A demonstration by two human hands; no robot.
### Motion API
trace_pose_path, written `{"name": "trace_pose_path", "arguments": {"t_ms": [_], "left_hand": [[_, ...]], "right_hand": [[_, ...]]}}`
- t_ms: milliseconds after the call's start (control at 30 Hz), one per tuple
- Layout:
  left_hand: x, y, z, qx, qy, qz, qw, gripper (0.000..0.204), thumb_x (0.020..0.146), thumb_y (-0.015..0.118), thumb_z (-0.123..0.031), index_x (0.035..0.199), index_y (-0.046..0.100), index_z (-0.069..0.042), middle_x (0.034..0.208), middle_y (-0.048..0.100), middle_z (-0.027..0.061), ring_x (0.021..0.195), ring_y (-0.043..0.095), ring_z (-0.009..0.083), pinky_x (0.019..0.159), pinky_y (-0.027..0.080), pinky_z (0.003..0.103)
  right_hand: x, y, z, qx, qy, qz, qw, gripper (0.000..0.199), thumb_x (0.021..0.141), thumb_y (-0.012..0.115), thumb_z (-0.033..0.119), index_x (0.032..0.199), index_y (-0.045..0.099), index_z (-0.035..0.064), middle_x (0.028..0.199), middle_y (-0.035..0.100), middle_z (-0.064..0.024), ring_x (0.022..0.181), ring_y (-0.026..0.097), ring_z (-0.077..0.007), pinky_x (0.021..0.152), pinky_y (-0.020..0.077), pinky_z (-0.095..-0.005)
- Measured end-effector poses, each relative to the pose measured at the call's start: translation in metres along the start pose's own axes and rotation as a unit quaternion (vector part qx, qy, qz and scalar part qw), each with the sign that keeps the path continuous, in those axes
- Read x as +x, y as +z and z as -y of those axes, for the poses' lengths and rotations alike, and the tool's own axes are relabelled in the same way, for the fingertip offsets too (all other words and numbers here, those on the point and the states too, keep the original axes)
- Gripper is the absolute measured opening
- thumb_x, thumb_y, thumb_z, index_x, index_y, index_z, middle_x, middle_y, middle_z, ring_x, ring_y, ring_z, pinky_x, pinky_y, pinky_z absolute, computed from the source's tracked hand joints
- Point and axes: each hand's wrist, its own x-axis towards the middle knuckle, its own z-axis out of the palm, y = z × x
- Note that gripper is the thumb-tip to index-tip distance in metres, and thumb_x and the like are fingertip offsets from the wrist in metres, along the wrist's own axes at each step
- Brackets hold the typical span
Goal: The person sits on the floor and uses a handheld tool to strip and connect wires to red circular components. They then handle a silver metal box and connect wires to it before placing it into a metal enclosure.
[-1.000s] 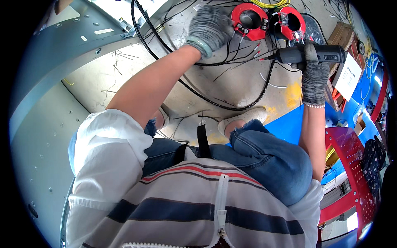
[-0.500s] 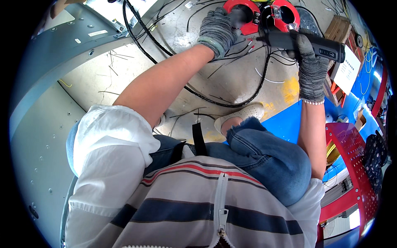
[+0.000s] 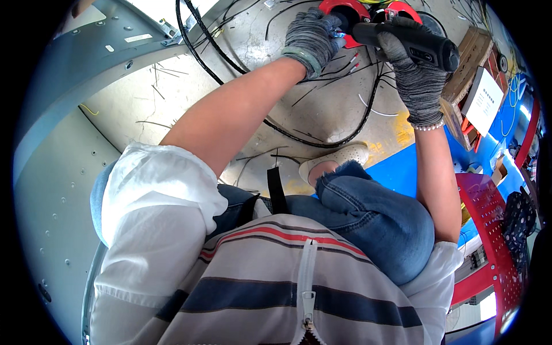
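Note:
My right hand, in a grey knit glove, is wrapped round a black straight-bodied electric screwdriver. The tool lies nearly level, its narrow end pointing left. My left hand, gloved too, has its fingers drawn together right by that end. A small blue, shiny bit shows at the fingertips; its kind cannot be made out. Behind the tool are a red ring-shaped part and a second red ring, both partly covered by the tool and hands. Thin black wires with red and white ends lie just below them.
A thick black cable loops over the floor, among scattered wire offcuts. Grey sheet-metal framing rises on the left. To the right stand a wooden box with a white paper card and a red perforated metal frame.
The screwdriver and my right hand have moved left and slightly up, bringing its narrow end to my left fingertips. My left hand has shifted slightly right.

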Motion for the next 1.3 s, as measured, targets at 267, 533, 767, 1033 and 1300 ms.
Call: {"name": "trace_pose_path", "arguments": {"t_ms": [267,533,767,1033,1300], "left_hand": [[0.0,0.001,0.001,-0.004,-0.007,-0.003,1.0,0.037,0.07,0.067,-0.033,0.103,0.063,-0.016,0.114,0.053,0.014,0.1,0.051,0.0314,0.088,0.041,0.041],[0.002,-0.003,0.002,-0.005,-0.015,0.036,0.999,0.039,0.07,0.067,-0.034,0.106,0.062,-0.018,0.111,0.053,0.0132,0.1,0.051,0.0305,0.088,0.042,0.04],[0.001,-0.005,-0.003,-0.033,-0.03,0.04,0.998,0.037,0.071,0.067,-0.03,0.106,0.062,-0.019,0.104,0.053,0.0114,0.096,0.052,0.0296,0.084,0.043,0.04],[-0.001,-0.004,0.002,-0.007,0.002,0.016,1.0,0.032,0.072,0.065,-0.028,0.102,0.062,-0.018,0.1,0.054,0.0108,0.094,0.051,0.0293,0.083,0.043,0.04],[0.002,-0.004,0.004,-0.013,0.009,0.032,0.999,0.032,0.073,0.064,-0.031,0.102,0.062,-0.017,0.099,0.055,0.0112,0.094,0.052,0.0287,0.083,0.044,0.041]], "right_hand": [[0.007,0.001,-0.003,-0.084,-0.085,0.02,0.993,0.033,0.074,0.073,0.012,0.103,0.059,0.0034,0.093,0.063,-0.0079,0.083,0.063,-0.0154,0.072,0.0534,-0.0277],[0.019,0.015,0.014,-0.305,-0.158,0.118,0.932,0.036,0.071,0.074,0.011,0.104,0.061,0.0081,0.093,0.066,-0.0067,0.084,0.064,-0.0156,0.074,0.0518,-0.0276],[0.016,0.021,0.001,-0.22,-0.131,0.055,0.965,0.026,0.074,0.073,0.013,0.096,0.062,0.0044,0.088,0.065,-0.0074,0.08,0.064,-0.0152,0.072,0.0521,-0.0286],[0.017,0.027,0.003,-0.196,-0.152,0.051,0.967,0.023,0.073,0.073,0.011,0.093,0.063,0.0041,0.085,0.064,-0.0058,0.077,0.063,-0.0148,0.07,0.0514,-0.0271],[0.022,0.023,0.0,-0.225,-0.137,0.064,0.963,0.031,0.073,0.074,0.019,0.096,0.061,0.0031,0.089,0.065,-0.0086,0.08,0.064,-0.0165,0.072,0.052,-0.0285]]}}
